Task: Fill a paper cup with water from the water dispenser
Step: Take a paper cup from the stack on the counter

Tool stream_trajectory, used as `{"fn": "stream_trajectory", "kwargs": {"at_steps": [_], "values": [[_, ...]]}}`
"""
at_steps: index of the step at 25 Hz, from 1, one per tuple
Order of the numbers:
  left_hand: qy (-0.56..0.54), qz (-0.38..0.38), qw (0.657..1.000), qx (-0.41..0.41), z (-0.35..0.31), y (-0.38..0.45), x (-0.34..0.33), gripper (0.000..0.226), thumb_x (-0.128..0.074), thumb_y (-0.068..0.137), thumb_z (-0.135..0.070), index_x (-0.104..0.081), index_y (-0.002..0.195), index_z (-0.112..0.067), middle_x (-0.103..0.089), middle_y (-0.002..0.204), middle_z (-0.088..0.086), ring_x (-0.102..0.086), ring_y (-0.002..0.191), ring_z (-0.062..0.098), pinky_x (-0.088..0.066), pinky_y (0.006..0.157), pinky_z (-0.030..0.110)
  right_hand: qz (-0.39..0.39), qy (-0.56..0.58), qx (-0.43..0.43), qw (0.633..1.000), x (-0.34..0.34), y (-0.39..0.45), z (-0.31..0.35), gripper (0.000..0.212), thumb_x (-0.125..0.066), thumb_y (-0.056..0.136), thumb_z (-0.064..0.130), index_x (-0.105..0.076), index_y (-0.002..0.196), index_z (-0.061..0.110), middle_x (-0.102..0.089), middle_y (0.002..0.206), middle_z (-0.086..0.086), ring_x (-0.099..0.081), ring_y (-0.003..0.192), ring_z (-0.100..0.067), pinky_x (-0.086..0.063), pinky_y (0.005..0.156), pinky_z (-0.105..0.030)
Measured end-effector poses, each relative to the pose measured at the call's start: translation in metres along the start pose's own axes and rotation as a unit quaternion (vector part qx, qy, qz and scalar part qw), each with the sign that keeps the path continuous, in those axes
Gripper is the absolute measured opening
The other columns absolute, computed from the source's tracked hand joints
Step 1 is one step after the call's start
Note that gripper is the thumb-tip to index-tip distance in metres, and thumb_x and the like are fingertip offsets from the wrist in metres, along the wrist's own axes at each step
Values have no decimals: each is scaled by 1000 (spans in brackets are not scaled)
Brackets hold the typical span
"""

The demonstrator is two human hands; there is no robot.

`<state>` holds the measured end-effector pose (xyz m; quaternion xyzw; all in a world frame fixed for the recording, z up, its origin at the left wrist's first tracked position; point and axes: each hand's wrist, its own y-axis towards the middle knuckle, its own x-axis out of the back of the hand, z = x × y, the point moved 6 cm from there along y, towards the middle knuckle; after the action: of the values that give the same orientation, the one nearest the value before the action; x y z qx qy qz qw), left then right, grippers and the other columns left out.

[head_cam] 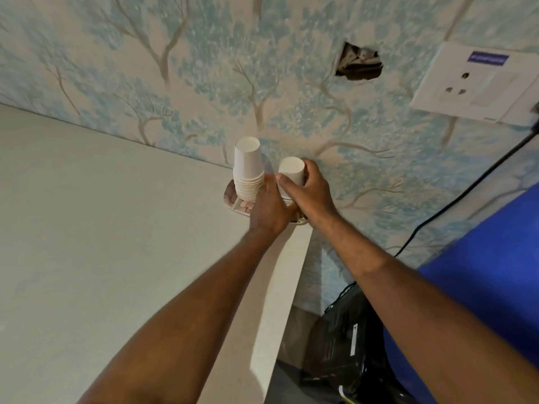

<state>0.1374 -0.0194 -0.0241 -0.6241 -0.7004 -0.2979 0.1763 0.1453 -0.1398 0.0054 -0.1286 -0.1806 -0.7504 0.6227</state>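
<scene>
White counter point(87, 228) against tree-patterned wallpaper point(204, 68); right hand point(313, 193) fingers grip paper cup point(290, 170), left hand point(269, 208) unclear.

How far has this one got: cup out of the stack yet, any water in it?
Early stage. Done: both hands have reached the cups on the counter. In hand: the right hand grips the top cup of the shorter stack while the left hand steadies its base; the taller stack is untouched. Left: separating one cup and filling it; no dispenser tap is visible.
</scene>
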Motion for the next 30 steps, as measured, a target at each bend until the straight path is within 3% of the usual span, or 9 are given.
{"fn": "stream_trajectory", "kwargs": {"at_steps": [12, 20, 25, 27, 30], "values": [[9, -23, 1000, 13, 0, 6, -1, 77, -83, 80, -52, -51, 140, -16, -67, 135, 4, -65, 124, 25, -56, 94, 38, -5, 4, 36, 999, 5, 10, 6, 62, -77, 74, 59, -62, 128, 30, -70, 124, 9, -65, 112, -10, -59, 92, -34], [43, 12, 998, 33, -1, 3, -2, 77, -86, 79, -44, -48, 141, -18, -64, 138, 5, -63, 128, 27, -58, 96, 46, -72, 132, 70, 986, 43, 2, 46, 56, -79, 80, 46, -62, 128, 23, -67, 129, 2, -64, 115, -9, -56, 96, -32], [49, 9, 999, 1, -13, -15, 10, 67, -80, 86, -42, -46, 138, -15, -63, 134, 9, -63, 123, 30, -56, 90, 44, -117, 342, 21, 932, 83, -44, 53, 35, -73, 92, 35, -63, 124, 26, -70, 118, 6, -68, 99, -1, -54, 71, -15], [58, -3, 998, -10, -18, -30, 16, 64, -73, 91, -41, -44, 141, -15, -60, 138, 9, -59, 127, 30, -54, 96, 48, -107, 415, -48, 902, 87, -67, 37, 34, -69, 95, 39, -63, 126, 25, -70, 120, 0, -66, 100, -9, -52, 69, -20], [50, -42, 997, -34, -38, -69, 24, 55, -65, 97, -36, -44, 144, -16, -58, 141, 9, -57, 128, 29, -53, 97, 42, -78, 511, -133, 846, 92, -114, 4, 41, -67, 95, 43, -62, 130, 21, -69, 113, -4, -63, 98, -17, -47, 74, -28]]}}
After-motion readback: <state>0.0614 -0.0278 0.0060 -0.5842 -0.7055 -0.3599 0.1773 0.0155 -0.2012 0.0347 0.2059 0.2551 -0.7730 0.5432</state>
